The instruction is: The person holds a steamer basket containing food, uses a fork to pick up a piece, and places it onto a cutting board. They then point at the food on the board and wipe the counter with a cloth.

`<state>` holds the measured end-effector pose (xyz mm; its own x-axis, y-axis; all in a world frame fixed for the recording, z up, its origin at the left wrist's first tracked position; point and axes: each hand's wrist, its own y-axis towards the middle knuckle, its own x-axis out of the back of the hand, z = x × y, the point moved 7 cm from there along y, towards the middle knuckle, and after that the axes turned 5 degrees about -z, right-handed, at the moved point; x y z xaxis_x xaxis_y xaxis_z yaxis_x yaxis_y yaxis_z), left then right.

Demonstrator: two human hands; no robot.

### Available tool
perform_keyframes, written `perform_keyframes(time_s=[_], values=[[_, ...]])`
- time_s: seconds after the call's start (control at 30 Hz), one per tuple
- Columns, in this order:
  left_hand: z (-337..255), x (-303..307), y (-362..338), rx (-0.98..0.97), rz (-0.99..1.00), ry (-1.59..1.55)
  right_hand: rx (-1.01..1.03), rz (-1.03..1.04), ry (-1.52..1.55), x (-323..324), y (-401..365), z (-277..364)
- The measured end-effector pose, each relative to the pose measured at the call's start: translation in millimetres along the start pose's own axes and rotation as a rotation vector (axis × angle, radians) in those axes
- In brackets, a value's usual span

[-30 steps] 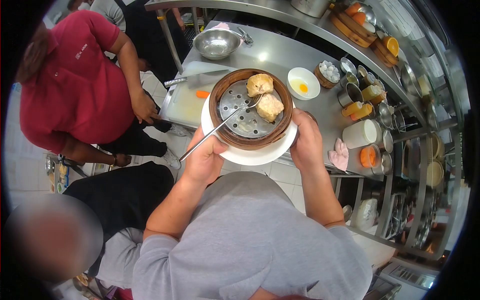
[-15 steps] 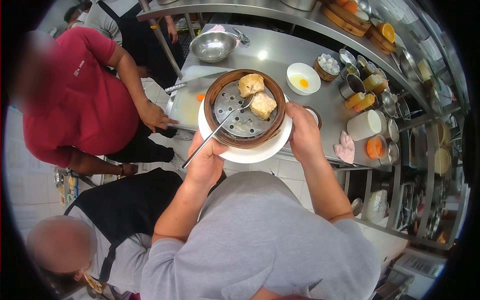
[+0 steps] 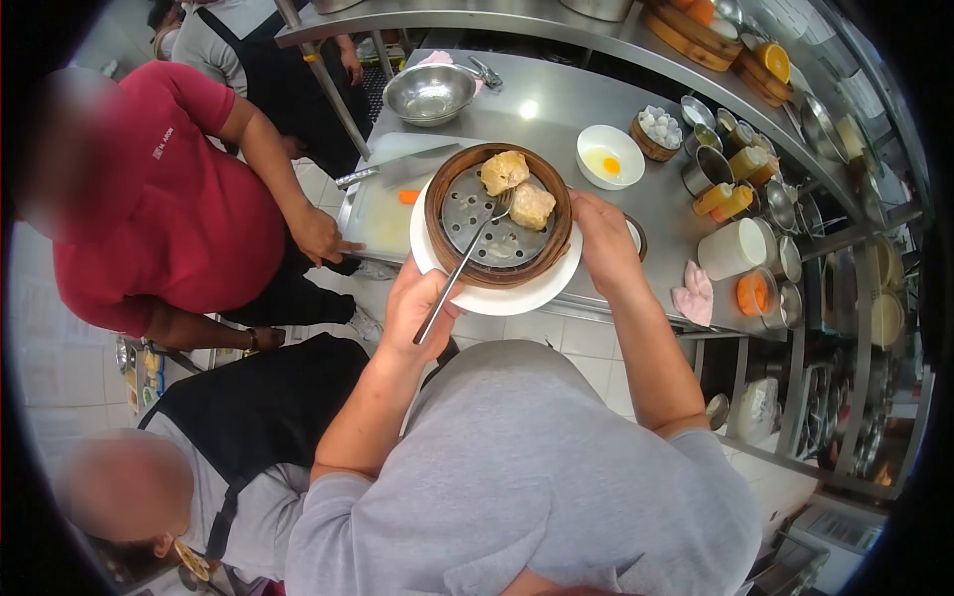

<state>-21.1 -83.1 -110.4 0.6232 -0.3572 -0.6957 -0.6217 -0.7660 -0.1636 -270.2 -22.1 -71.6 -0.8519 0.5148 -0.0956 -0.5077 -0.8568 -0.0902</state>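
A white plate (image 3: 502, 302) with a round bamboo steamer (image 3: 433, 204) on it is held up before me. My left hand (image 3: 415, 306) grips the plate's left edge, its thumb by the fork. My right hand (image 3: 604, 238) holds the right side, fingers hidden beneath. Two dumplings, one yellowish (image 3: 505, 172) and one paler (image 3: 533, 207), sit on the steamer's perforated metal base (image 3: 472, 211). A fork (image 3: 459, 268) leans across the rim, its tines at the paler dumpling and its handle over my left hand.
On the steel counter (image 3: 537, 84) are a cutting board (image 3: 383, 223), a knife (image 3: 397, 164), a metal bowl (image 3: 429, 94), a white bowl with an egg (image 3: 610, 157), and a pink cloth (image 3: 694, 295). A person in red (image 3: 179, 189) stands left; a shelf (image 3: 477, 18) overhangs the back.
The plate, steamer and both my hands have shifted slightly right and up in view. The dumplings and fork keep their places in the steamer. The person in red stays beside the counter.
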Motion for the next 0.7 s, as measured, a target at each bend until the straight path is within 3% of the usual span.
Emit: perform_keyframes(time_s=[0.03,0.1,0.13,0.2,0.27,0.33,0.47,0.7], values=[[0.1,1.4,2.0,-0.002,-0.008,0.02,0.005,0.002,0.001,-3.8,-0.6,1.4],[3.5,-1.5,2.9,-0.01,-0.084,0.04,0.464,-0.355,-0.323,3.8,-16.8,38.4],[1.9,-3.9,3.8,-0.022,-0.107,0.035,0.471,-0.352,-0.32,2.7,-26.5,45.4],[1.6,-4.5,5.3,-0.041,-0.134,0.022,0.861,-0.281,-0.518,-12.9,-69.3,83.5],[2.8,-0.6,5.1,-0.067,-0.195,0.049,1.008,0.15,-0.609,-56.4,-98.2,96.5],[-1.0,-6.0,5.8,-0.133,-0.229,0.078,1.027,0.297,-0.769,-93.4,-113.6,94.5],[3.5,2.9,7.4,-0.162,-0.282,0.055,1.003,0.254,-0.86,-117.1,-107.3,69.6],[-3.4,1.2,2.5,-0.179,-0.323,0.101,1.059,0.091,-0.684,-110.9,-95.1,80.3]])
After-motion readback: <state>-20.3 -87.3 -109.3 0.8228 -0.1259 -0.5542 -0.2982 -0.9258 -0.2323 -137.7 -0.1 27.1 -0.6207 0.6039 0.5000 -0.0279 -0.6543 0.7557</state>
